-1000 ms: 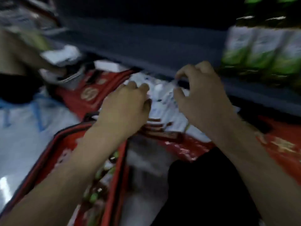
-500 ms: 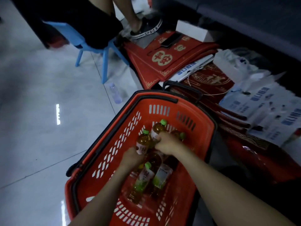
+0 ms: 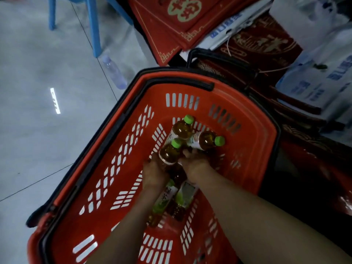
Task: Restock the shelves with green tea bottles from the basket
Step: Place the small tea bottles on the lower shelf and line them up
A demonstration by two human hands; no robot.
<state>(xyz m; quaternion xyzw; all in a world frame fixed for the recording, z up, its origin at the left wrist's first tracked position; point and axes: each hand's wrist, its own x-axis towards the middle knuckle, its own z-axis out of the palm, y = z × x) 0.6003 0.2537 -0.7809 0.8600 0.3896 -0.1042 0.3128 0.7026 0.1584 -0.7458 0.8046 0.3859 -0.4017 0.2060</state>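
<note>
Your left hand [image 3: 154, 174] curls its fingers round a green tea bottle [image 3: 169, 155]. Your right hand [image 3: 194, 168] bends against two more bottles [image 3: 204, 139] just beyond, grip unclear. Around both hands sits the red basket [image 3: 247, 119], on grey tiled floor [image 3: 38, 140], with blue chair legs [image 3: 93, 25] and red boxes [image 3: 167, 29] farther out.

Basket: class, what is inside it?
At least five bottles show: three with green caps visible, two lying. The left hand and right hand hide the lying bottles' caps and anything beneath.
</note>
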